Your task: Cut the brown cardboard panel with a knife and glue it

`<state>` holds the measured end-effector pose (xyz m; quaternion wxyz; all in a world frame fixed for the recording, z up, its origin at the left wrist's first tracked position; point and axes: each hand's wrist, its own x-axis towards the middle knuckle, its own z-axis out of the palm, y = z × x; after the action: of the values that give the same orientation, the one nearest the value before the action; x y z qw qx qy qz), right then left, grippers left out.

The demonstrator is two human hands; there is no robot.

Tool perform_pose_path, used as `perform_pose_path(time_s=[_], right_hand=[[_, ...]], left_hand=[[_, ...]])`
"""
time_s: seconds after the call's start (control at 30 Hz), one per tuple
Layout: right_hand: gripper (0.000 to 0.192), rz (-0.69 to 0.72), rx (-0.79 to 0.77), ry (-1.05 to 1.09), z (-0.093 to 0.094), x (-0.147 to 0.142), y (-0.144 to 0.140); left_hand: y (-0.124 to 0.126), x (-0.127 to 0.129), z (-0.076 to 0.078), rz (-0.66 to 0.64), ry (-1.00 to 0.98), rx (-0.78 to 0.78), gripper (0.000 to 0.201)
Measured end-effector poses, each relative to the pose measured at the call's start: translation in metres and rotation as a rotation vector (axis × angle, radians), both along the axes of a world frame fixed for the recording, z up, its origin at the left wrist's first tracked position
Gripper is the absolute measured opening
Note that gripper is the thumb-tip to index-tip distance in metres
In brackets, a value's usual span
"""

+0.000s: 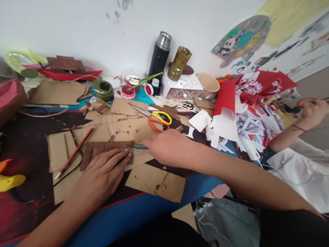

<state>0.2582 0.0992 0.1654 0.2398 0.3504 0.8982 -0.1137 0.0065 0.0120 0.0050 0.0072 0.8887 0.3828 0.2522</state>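
Observation:
My left hand (106, 169) lies flat, fingers stretched, pressing on a strip of brown-painted cardboard (95, 151). Under its fingertips a see-through edge, perhaps a ruler, partly shows. My right hand (167, 147) is closed around a slim grey-green craft knife (139, 146), whose tip meets the strip's right end; most of its handle is hidden in the fist. Just beyond that hand lie scissors (154, 115) with yellow and orange handles, on plain cardboard pieces (123, 128). A red pencil (74, 152) rests left of my left hand. Nearer me is a stained cardboard sheet (156, 183).
Paint jars (103, 90), a black thermos (159, 55) and a white box (182, 87) line the wall. A red model boat (64, 70) stands back left. Red and white paper (226, 99) piles up at right, where another person's hand (315, 111) holds something red.

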Motion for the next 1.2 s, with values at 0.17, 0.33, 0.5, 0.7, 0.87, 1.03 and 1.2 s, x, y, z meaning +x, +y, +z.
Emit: perform_pose_path(time_s=[0.17,0.33,0.5,0.7,0.87,1.03,1.2], right_hand=[[0.025,0.003,0.004,0.042,-0.007,-0.004,0.0],[0.026,0.003,-0.016,0.009,-0.008,-0.005,0.002],[0.026,0.003,-0.022,0.009,-0.009,-0.005,0.003],[0.027,0.003,-0.052,-0.009,-0.009,-0.005,0.005],[0.031,0.025,-0.063,-0.031,-0.008,-0.009,0.007],[0.031,0.057,-0.078,-0.044,-0.006,-0.014,0.01],[0.029,0.077,-0.074,-0.038,-0.008,-0.013,0.013]], left_hand=[[-0.001,0.001,-0.002,0.019,-0.045,-0.044,0.051],[-0.001,0.001,0.0,0.021,-0.013,-0.013,0.046],[-0.001,0.001,0.001,0.009,0.001,0.012,0.046],[0.0,0.002,0.002,0.006,0.001,0.012,0.045],[0.001,0.002,0.004,0.007,-0.011,0.0,0.045],[0.0,0.001,0.002,-0.003,-0.005,-0.006,0.046],[-0.001,-0.001,-0.001,0.005,-0.013,-0.034,0.05]])
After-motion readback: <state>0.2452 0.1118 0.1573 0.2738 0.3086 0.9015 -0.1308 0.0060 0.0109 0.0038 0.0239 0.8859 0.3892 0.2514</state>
